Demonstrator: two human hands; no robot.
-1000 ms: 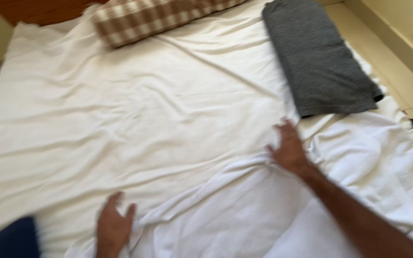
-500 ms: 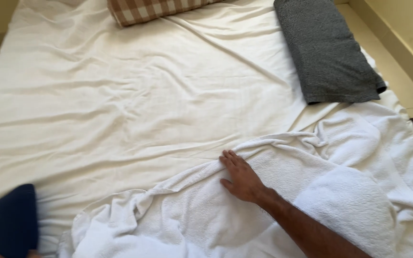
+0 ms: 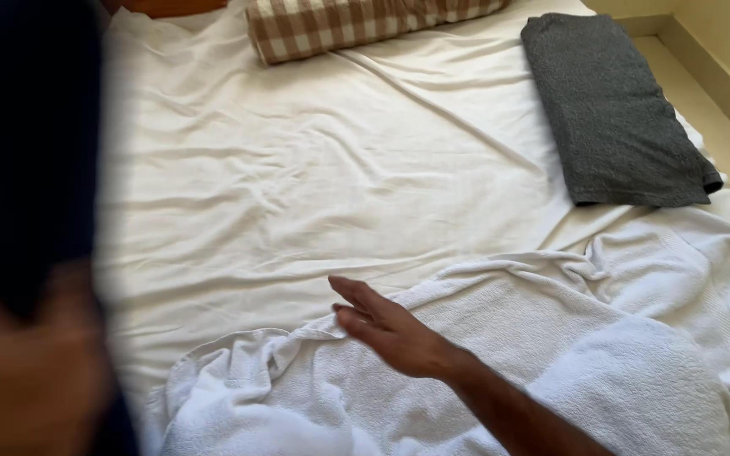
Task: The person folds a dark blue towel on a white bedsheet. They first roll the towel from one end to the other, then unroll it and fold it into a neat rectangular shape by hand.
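the right hand point(image 3: 394, 331) lies flat and unclenched on the white towel point(image 3: 500, 363) bunched on the bed sheet point(image 3: 314, 177); smoothing outward with flat fingers seems best. the left hand's grip can't be told.

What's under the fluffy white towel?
The white towel lies crumpled on the cream bedsheet, with the right hand flat on top. Whatever else sits beneath its folds is covered and cannot be seen.

The right hand point(image 3: 390, 333) has slid leftward along the white towel point(image 3: 551, 371), and a blurred dark sleeve point(image 3: 27, 152) now fills the left edge.
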